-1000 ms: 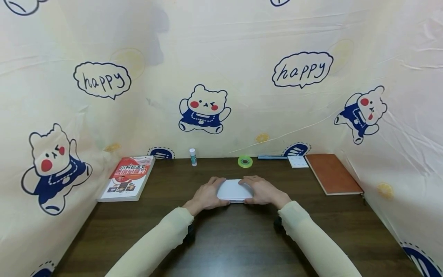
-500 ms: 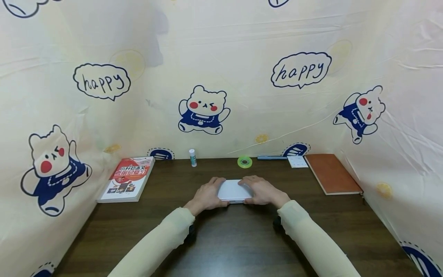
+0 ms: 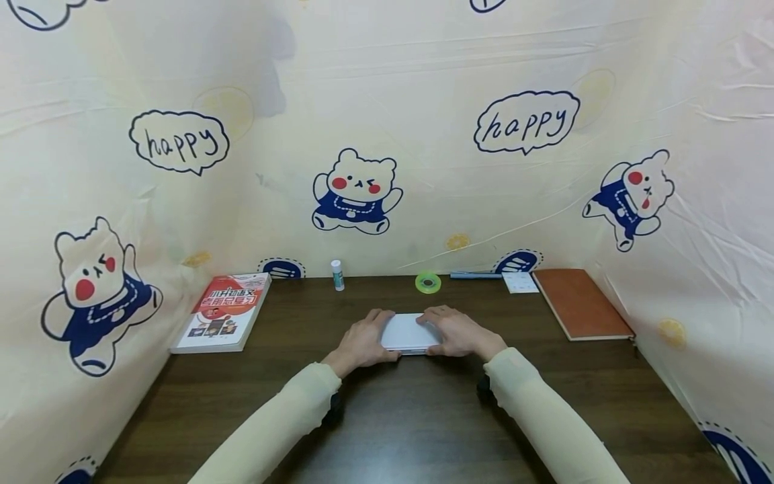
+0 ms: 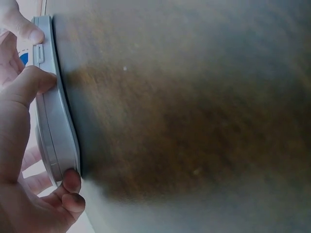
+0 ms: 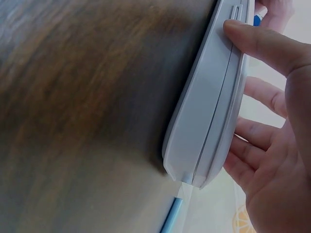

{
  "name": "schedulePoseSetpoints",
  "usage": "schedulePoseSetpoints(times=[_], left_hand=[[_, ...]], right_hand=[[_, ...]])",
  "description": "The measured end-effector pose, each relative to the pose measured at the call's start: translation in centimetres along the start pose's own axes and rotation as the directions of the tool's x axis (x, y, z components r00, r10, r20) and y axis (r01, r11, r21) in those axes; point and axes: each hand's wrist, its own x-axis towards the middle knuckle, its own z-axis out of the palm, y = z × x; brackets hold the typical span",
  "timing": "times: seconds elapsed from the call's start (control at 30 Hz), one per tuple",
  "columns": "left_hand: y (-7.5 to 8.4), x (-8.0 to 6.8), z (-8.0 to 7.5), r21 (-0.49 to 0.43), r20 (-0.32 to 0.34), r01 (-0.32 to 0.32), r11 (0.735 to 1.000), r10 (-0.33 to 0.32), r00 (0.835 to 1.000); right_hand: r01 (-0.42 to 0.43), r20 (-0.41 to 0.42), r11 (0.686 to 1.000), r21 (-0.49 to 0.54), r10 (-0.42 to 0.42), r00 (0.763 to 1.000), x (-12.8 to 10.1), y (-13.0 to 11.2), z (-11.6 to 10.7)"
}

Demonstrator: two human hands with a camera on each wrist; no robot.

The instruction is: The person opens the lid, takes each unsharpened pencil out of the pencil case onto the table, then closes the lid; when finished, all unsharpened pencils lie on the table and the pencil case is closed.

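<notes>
On the dark wooden table lies a flat white case [image 3: 409, 331] with rounded corners, closed, a seam running along its side and a small catch at the front. My left hand [image 3: 363, 341] grips its left end, thumb on the front edge beside the catch. My right hand [image 3: 461, 333] holds the other end, and its forefinger lies over the top. Close up in the left wrist view, the case [image 4: 56, 126] sits between the left thumb and fingers. In the right wrist view the right thumb presses near the catch of the case [image 5: 209, 107].
Along the back stand a glue stick [image 3: 337, 275], a green tape roll [image 3: 428, 290], a blue pen-like stick [image 3: 475, 275] and a white card [image 3: 521, 283]. A red and white book [image 3: 226, 309] lies left, a brown notebook [image 3: 583, 304] right. Patterned cloth walls surround the table.
</notes>
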Motion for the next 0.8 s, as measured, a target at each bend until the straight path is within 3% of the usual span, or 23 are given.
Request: schedulePoseSetpoints(times=[0.57, 0.8], left_hand=[[0.0, 0.0, -0.1, -0.006, 0.002, -0.002, 1.000, 0.002, 1.000], [-0.3, -0.2, -0.4, -0.040, 0.040, 0.039, 0.998, -0.037, 0.999]], right_hand=[[0.003, 0.034, 0.998, 0.067, -0.005, 0.999, 0.1, 0.2, -0.8], [-0.030, 0.057, 0.994, 0.104, 0.024, 0.998, 0.0, 0.5, -1.0]])
